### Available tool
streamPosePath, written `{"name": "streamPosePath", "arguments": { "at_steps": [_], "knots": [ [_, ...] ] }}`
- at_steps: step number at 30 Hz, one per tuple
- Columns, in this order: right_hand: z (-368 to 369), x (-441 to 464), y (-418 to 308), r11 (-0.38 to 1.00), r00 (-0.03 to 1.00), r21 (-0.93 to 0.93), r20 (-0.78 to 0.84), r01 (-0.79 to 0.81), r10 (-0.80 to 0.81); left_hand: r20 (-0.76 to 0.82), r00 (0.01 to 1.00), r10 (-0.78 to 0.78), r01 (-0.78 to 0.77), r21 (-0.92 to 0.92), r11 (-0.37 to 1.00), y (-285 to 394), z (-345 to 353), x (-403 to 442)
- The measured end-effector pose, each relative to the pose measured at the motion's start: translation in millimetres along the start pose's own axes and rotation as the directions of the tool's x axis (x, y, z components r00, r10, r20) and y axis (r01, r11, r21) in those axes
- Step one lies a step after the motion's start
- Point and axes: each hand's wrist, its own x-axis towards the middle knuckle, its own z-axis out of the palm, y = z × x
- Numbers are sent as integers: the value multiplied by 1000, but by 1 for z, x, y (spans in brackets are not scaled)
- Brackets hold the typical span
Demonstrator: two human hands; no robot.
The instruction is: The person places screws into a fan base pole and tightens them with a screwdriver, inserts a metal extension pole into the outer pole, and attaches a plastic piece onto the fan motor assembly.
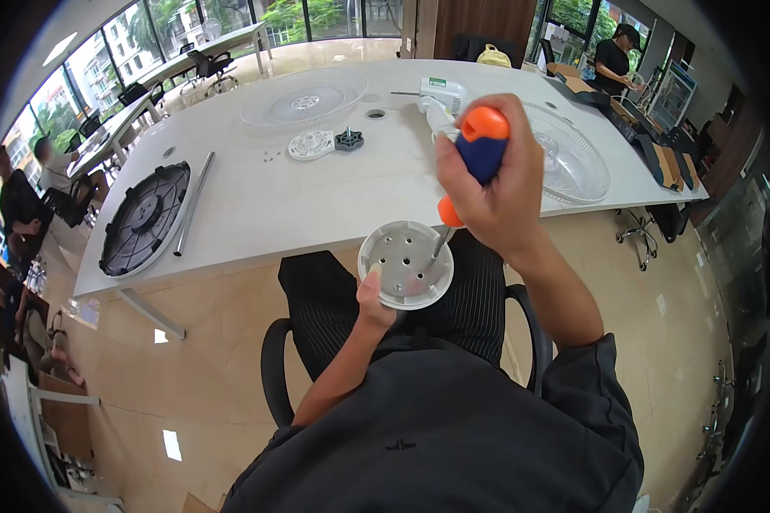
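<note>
My right hand is closed round the orange and blue handle of a screwdriver. Its shaft slants down to the right part of a round white plastic cover, which has several holes and screws in its face. Whether the tip sits in a screw, I cannot tell. The cover is held over my lap by my left hand, with the thumb on its face and the other fingers hidden beneath. Straight ahead on the table lie a white perforated plastic piece and a black star-shaped knob.
On the white table are a black-ribbed round base, a metal tube, a clear fan guard, another guard and a white fan motor housing. Small screws lie nearby. People are farther off on both sides.
</note>
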Motion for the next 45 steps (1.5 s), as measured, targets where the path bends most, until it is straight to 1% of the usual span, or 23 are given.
{"name": "streamPosePath", "arguments": {
  "at_steps": [2,6,8,9,11,18,19,20,22,23,24,25,26,29,30,34,35,37,38,39,41,43,45],
  "knots": [
    [0,11,7,998,987,35,153,-57,51,-31,997,-65,66,44,997,9,8,0],
    [7,17,7,991,948,36,296,-131,115,-25,999,-44,46,56,997,6,6,-5],
    [14,9,4,995,982,33,159,95,-99,-68,998,-4,10,86,996,6,8,-5],
    [18,6,3,995,982,43,166,86,-92,-82,997,-5,13,88,996,6,8,-6],
    [24,2,1,994,994,12,-4,110,-110,-99,995,8,-5,32,999,7,7,-5],
    [28,0,13,999,995,17,-88,51,-50,-38,995,89,-88,28,996,-9,-8,0],
    [27,1,13,997,993,18,-92,73,-71,-62,997,53,-49,73,996,-16,-16,-3],
    [23,3,14,997,999,66,-23,-34,35,-81,996,21,-12,117,993,-22,-21,-6],
    [18,13,18,936,960,223,115,-274,254,53,989,137,-138,4,990,-21,-23,-6],
    [19,18,21,946,972,225,96,-233,216,58,998,37,-22,-240,971,-13,-23,-12],
    [18,21,25,875,955,393,32,-283,295,167,970,180,-96,-416,904,-23,-28,-13],
    [13,23,30,777,924,546,-10,-314,381,223,962,158,-61,-387,920,-9,-19,-17],
    [9,26,34,759,901,583,-103,-289,422,252,954,163,-49,-405,913,-16,-12,-5],
    [17,17,85,796,833,516,-249,-318,494,372,917,145,-127,-74,989,-9,-47,-10],
    [25,9,101,788,816,484,-224,-381,533,404,906,128,-160,46,986,-3,-55,-1],
    [55,-24,150,775,766,171,-130,-608,629,460,884,79,-325,485,812,9,-126,-19],
    [60,-29,160,768,762,170,-114,-618,638,444,893,67,-347,588,730,23,-139,-9],
    [79,-43,184,893,897,-111,-127,-437,423,383,923,36,-345,783,518,28,-154,-34],
    [88,-50,192,911,905,-40,-135,-411,403,343,939,17,-322,863,390,33,-161,-51],
    [95,-59,205,945,945,-82,-115,-317,307,305,947,97,-317,937,144,49,-118,-41],
    [110,-77,226,962,965,-124,-123,-244,229,-147,989,28,116,870,480,91,-63,-28],
    [118,-88,236,959,975,-185,-105,-213,196,-308,948,87,193,766,613,103,-70,-20],
    [126,-95,245,956,977,-208,-93,-205,190,-459,877,142,178,585,791,104,-89,-17]
  ]
}}
